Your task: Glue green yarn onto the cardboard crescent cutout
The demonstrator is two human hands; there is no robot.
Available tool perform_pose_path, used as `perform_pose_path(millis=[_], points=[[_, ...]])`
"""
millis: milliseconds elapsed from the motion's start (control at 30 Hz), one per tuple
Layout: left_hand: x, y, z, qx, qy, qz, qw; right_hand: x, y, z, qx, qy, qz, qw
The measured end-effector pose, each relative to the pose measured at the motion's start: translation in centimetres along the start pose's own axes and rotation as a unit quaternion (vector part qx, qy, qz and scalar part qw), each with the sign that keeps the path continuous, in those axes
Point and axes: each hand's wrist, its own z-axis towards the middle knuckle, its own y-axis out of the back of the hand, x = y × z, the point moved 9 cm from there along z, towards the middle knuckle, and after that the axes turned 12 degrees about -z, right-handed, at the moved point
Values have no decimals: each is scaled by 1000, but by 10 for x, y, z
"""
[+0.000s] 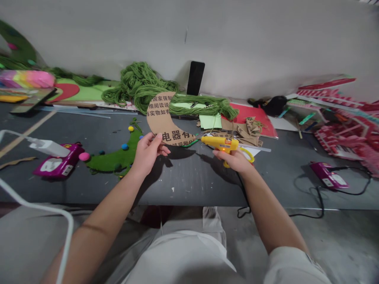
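Note:
My left hand [151, 152] pinches the lower edge of a crescent-shaped cardboard piece [161, 122] printed with dark characters, held up off the table. In my right hand [237, 159] is a yellow glue gun [217, 142] with a small orange light on its body. Its nozzle points left and meets, or comes very near, the crescent's right tip; I cannot tell which. Beside my left hand lies a green crescent [114, 159] with coloured pom-poms. Yellow-handled scissors [248, 154] sit partly hidden behind my right hand.
Green yarn [139, 81] is heaped along the wall, next to a standing phone [196, 78]. Purple power blocks [63, 161] with cables lie on the dark table [189, 185]. Cardboard scraps [250, 132] and a red sheet [268, 124] are behind my right hand. Pink-red striped pieces [346, 134] pile up at right.

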Motion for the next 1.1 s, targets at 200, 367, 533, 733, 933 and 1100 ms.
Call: perform_pose_path(millis=[200, 367, 533, 733, 933, 1100], points=[[0, -1, 0, 3, 1, -7, 1000, 1, 2, 0, -10, -8, -5, 1000], [-1, -2, -1, 10, 3, -7, 1000, 1, 1, 0, -3, -3, -5, 1000], [0, -1, 0, 7, 3, -12, 1000, 0, 1, 0, -2, -5, -1, 1000], [-1, -1, 1, 2, -4, -22, 1000, -1, 0, 0, 3, -10, -19, 1000], [-3, 0, 1, -2, -14, -11, 1000, -6, -1, 1, 6, -2, -23, 1000], [-2, 1, 1, 5, -13, -4, 1000, -2, 3, 0, -18, -6, 1, 1000]])
